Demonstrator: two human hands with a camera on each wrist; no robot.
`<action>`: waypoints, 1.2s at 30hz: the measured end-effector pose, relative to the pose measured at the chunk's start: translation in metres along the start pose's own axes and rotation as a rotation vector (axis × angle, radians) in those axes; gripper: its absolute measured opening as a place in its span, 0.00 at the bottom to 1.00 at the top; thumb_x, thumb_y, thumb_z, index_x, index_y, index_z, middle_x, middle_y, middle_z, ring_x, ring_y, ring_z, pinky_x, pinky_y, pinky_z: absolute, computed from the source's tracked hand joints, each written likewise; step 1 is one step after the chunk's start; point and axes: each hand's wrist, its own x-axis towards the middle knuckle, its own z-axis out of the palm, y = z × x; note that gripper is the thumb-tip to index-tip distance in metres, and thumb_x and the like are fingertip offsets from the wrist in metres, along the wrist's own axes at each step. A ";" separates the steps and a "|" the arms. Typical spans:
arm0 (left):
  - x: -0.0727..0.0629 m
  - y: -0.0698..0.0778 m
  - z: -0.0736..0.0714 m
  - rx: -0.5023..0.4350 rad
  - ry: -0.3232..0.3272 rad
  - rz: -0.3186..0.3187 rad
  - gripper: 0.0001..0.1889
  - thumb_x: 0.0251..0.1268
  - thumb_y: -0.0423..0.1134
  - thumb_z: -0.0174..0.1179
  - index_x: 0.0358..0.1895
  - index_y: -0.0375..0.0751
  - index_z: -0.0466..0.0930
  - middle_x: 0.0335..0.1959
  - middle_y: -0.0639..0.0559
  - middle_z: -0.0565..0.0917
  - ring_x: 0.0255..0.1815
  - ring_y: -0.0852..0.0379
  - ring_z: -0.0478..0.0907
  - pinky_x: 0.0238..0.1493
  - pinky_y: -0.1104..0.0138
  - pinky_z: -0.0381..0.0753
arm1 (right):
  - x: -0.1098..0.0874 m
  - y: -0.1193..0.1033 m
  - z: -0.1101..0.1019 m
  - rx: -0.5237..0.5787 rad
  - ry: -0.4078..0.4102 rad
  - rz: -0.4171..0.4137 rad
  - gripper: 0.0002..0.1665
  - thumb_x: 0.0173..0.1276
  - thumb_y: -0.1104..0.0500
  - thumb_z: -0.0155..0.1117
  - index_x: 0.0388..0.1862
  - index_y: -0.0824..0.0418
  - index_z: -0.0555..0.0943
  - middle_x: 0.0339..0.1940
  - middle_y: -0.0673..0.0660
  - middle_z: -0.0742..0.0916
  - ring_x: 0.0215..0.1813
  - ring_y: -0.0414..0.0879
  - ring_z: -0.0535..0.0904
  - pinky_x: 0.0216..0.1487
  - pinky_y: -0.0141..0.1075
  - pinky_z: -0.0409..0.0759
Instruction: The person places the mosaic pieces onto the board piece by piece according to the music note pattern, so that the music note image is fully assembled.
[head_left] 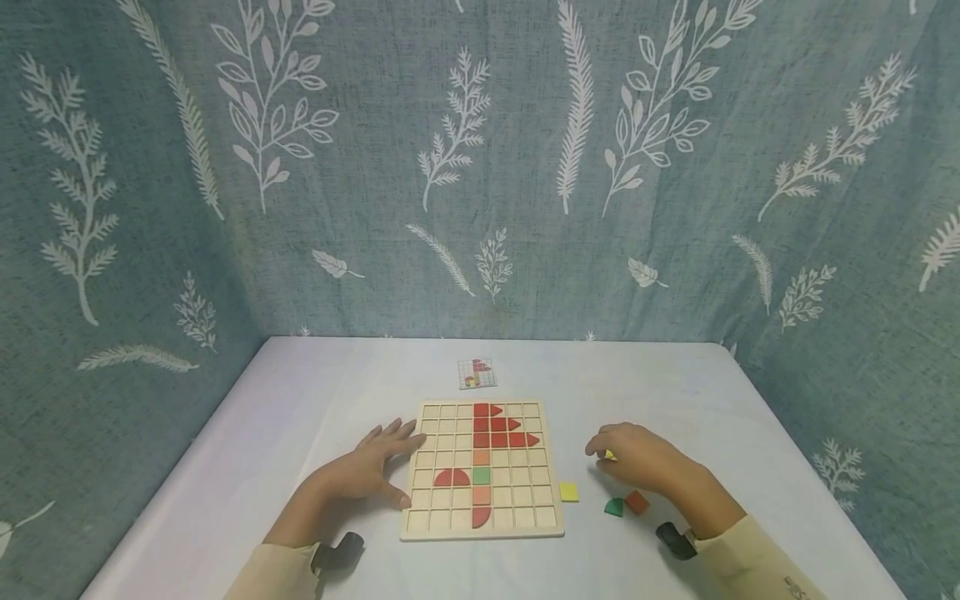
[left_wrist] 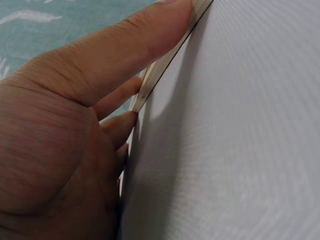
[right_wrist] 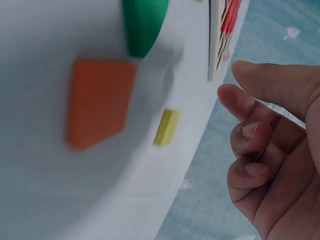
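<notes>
A wooden grid board (head_left: 521, 496) lies mid-table, bearing red squares and red triangles in three stepped rows. Below them run an orange square (head_left: 481, 457), a green square (head_left: 481, 476), another orange square and a red quarter circle (head_left: 481, 517). Two more red quarter circles (head_left: 452, 477) sit to their left. My left hand (head_left: 367, 468) touches the board's left edge, fingers spread. Over the table, right of the board, hovers my right hand (head_left: 645, 458), fingers loosely bent, nothing visible between thumb and forefinger. Beneath it is a yellow piece (right_wrist: 167, 127), partly hidden in the head view.
A yellow square (head_left: 569, 492) lies by the board's right edge. Nearer the right wrist are a green quarter circle (head_left: 614, 507) and an orange square (head_left: 637, 501). Behind the board lies a small pattern card (head_left: 477, 374). Patterned cloth (head_left: 495, 167) surrounds the white table.
</notes>
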 end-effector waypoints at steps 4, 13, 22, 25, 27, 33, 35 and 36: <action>0.001 -0.001 0.000 -0.001 0.001 -0.001 0.59 0.32 0.64 0.74 0.74 0.45 0.62 0.78 0.42 0.50 0.78 0.40 0.36 0.73 0.45 0.32 | -0.010 0.008 -0.001 0.018 -0.007 0.033 0.10 0.61 0.63 0.70 0.42 0.56 0.86 0.40 0.46 0.86 0.48 0.47 0.81 0.52 0.44 0.79; 0.004 -0.001 0.000 0.010 0.002 -0.010 0.59 0.32 0.65 0.74 0.74 0.46 0.62 0.78 0.43 0.51 0.78 0.41 0.36 0.73 0.45 0.31 | -0.017 0.030 0.001 0.051 -0.038 0.115 0.10 0.63 0.62 0.68 0.44 0.55 0.85 0.37 0.45 0.84 0.46 0.46 0.79 0.50 0.46 0.80; 0.001 -0.002 0.001 0.025 -0.002 0.008 0.59 0.33 0.65 0.73 0.74 0.45 0.62 0.78 0.42 0.51 0.78 0.40 0.37 0.73 0.43 0.32 | -0.014 0.045 0.000 0.050 -0.017 0.106 0.12 0.62 0.65 0.68 0.44 0.57 0.85 0.39 0.47 0.84 0.49 0.51 0.80 0.53 0.50 0.78; -0.001 -0.003 0.000 0.016 0.004 0.009 0.58 0.33 0.65 0.74 0.74 0.45 0.62 0.78 0.41 0.51 0.78 0.39 0.37 0.73 0.43 0.32 | -0.008 0.046 0.003 0.054 -0.007 0.097 0.12 0.60 0.65 0.70 0.44 0.57 0.86 0.42 0.48 0.84 0.53 0.53 0.79 0.57 0.51 0.77; -0.002 -0.003 0.000 0.011 0.003 0.007 0.59 0.32 0.64 0.74 0.74 0.44 0.62 0.78 0.41 0.51 0.78 0.39 0.37 0.73 0.43 0.31 | -0.003 0.047 0.006 0.045 -0.003 0.081 0.12 0.59 0.64 0.71 0.43 0.56 0.86 0.43 0.48 0.84 0.53 0.52 0.79 0.58 0.50 0.76; -0.001 -0.003 0.001 0.011 -0.008 -0.009 0.58 0.34 0.65 0.74 0.75 0.46 0.61 0.78 0.42 0.50 0.78 0.40 0.36 0.73 0.44 0.32 | 0.008 0.044 0.012 0.024 -0.002 0.050 0.11 0.58 0.64 0.73 0.40 0.53 0.86 0.42 0.46 0.83 0.50 0.48 0.80 0.55 0.47 0.79; 0.000 -0.003 0.001 0.013 -0.007 -0.012 0.58 0.34 0.65 0.74 0.75 0.46 0.61 0.78 0.43 0.50 0.78 0.41 0.36 0.73 0.45 0.32 | 0.010 0.043 0.013 0.023 -0.002 0.051 0.12 0.58 0.65 0.72 0.40 0.53 0.86 0.42 0.46 0.83 0.50 0.48 0.80 0.55 0.47 0.79; 0.000 -0.003 0.001 0.018 -0.007 -0.012 0.58 0.34 0.65 0.73 0.75 0.47 0.61 0.78 0.43 0.51 0.78 0.41 0.36 0.73 0.45 0.32 | 0.011 0.042 0.013 0.023 0.000 0.051 0.12 0.58 0.65 0.72 0.40 0.54 0.86 0.42 0.46 0.84 0.51 0.48 0.80 0.55 0.47 0.79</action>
